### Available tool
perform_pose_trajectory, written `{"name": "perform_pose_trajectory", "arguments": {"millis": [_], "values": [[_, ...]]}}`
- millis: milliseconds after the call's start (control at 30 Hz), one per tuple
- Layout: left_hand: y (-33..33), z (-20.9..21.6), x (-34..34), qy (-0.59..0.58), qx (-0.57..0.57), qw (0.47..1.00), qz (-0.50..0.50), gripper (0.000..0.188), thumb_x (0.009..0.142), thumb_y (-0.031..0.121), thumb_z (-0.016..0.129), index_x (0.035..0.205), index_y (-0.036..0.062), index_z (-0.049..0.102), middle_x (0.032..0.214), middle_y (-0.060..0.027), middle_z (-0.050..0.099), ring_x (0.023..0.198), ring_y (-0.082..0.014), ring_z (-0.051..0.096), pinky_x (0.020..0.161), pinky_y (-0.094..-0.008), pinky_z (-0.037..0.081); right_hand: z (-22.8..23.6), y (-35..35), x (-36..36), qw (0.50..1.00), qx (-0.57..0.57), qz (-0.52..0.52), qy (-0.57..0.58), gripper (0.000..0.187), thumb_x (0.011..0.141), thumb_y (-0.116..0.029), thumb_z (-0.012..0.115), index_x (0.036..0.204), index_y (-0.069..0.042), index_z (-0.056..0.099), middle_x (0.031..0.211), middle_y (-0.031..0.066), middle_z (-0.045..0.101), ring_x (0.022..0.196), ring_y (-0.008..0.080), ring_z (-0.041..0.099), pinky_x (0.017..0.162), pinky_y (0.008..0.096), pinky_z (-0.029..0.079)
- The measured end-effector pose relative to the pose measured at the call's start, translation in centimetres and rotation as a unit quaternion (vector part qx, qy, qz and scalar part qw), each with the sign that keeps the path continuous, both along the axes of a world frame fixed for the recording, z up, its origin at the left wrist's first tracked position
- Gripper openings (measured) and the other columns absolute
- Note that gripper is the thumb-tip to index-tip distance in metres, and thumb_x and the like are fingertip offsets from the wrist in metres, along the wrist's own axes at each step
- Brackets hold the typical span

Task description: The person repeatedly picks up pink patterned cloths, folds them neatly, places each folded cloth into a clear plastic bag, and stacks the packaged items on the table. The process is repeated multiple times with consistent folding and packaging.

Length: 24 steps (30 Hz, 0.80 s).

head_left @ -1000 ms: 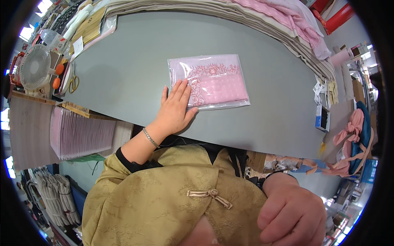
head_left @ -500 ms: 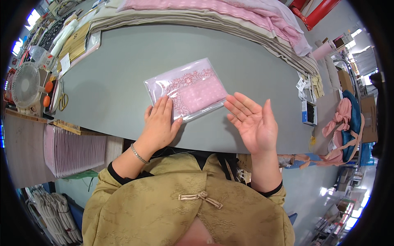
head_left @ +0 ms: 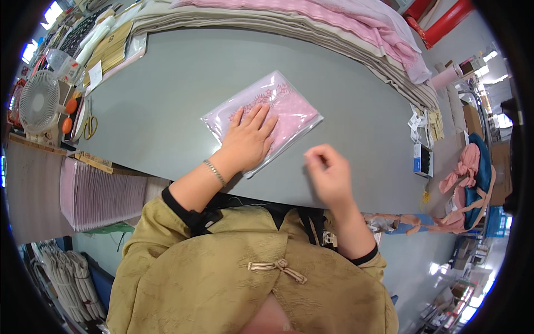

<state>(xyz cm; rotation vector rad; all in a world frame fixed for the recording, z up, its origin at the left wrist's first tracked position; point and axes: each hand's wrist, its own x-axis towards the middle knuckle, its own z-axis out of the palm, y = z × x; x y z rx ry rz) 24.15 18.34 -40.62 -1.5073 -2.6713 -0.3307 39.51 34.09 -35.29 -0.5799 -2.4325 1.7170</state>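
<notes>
Pressing flat, the left hand [head_left: 248, 142] pins a clear packet of pink lace fabric [head_left: 262, 118] to the grey table [head_left: 167, 83], steadying it; the right hand [head_left: 329, 175] hovers beside, fingers loosely curled, empty.

Landmark: the grey table [head_left: 167, 106].
Bag: a flat clear plastic bag [head_left: 264, 119] of pink lace cloth, laid mid-table, pressed by the left hand [head_left: 247, 142].
Tags: small white paper tags [head_left: 425, 119], piled at the table's right end.
Box: a small blue-and-white box [head_left: 421, 160], just below the tags.
</notes>
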Motion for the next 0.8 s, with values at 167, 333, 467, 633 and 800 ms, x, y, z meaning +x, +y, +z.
{"name": "perform_pose_trajectory", "arguments": {"millis": [167,333,467,633,800], "values": [[1.0,-1.3,0.0,0.025,0.024,0.999,0.033,0.051,0.096,0.035,0.043,0.141,0.0107,0.043,0.15,-0.0157,0.033,0.14,-0.0295,0.029,0.114,-0.0514,0.018,-4.8,-5.1,-2.6,0.92,0.255,0.184,0.233,0.016,0.076,-0.005,0.067,0.091,-0.004,0.062,0.092,0.0103,0.057,0.089,0.0299,0.055,0.078,0.0379,0.045],[0.9,-1.4,-0.1,0.024,0.033,0.999,0.03,0.052,0.096,0.037,0.044,0.14,0.0099,0.044,0.15,-0.016,0.034,0.14,-0.0293,0.03,0.114,-0.0526,0.018,-6.4,-6.1,-2.3,0.905,0.311,0.183,0.225,0.013,0.074,-0.003,0.065,0.086,-0.004,0.06,0.085,0.0105,0.055,0.083,0.0298,0.053,0.076,0.0403,0.043],[0.7,-1.3,0.2,0.028,0.018,0.999,0.026,0.052,0.095,0.035,0.044,0.141,0.0098,0.042,0.15,-0.0162,0.034,0.14,-0.0302,0.029,0.113,-0.0527,0.019,-5.4,-4.3,-3.0,0.865,0.417,0.197,0.197,0.012,0.071,-0.003,0.061,0.083,-0.004,0.058,0.085,0.0115,0.055,0.085,0.0308,0.053,0.076,0.0407,0.043],[0.5,-0.8,0.2,0.015,0.015,1.0,-0.009,0.054,0.094,0.035,0.046,0.141,0.0098,0.041,0.15,-0.0172,0.033,0.14,-0.0312,0.028,0.114,-0.0528,0.018,-3.3,2.7,-6.4,0.802,0.577,0.013,0.153,0.005,0.075,-0.009,0.055,0.077,-0.004,0.057,0.085,0.0128,0.057,0.083,0.0322,0.054,0.076,0.0425,0.045],[-3.1,1.4,-0.2,0.026,0.023,0.99,-0.134,0.048,0.093,0.027,0.05,0.137,0.0087,0.046,0.146,-0.0181,0.038,0.138,-0.0302,0.032,0.112,-0.0489,0.023,0.2,4.6,-5.7,0.856,0.475,0.129,-0.16,0.013,0.082,-0.015,0.059,0.083,-0.002,0.061,0.103,0.0156,0.062,0.096,0.0353,0.057,0.083,0.0424,0.047]]}}
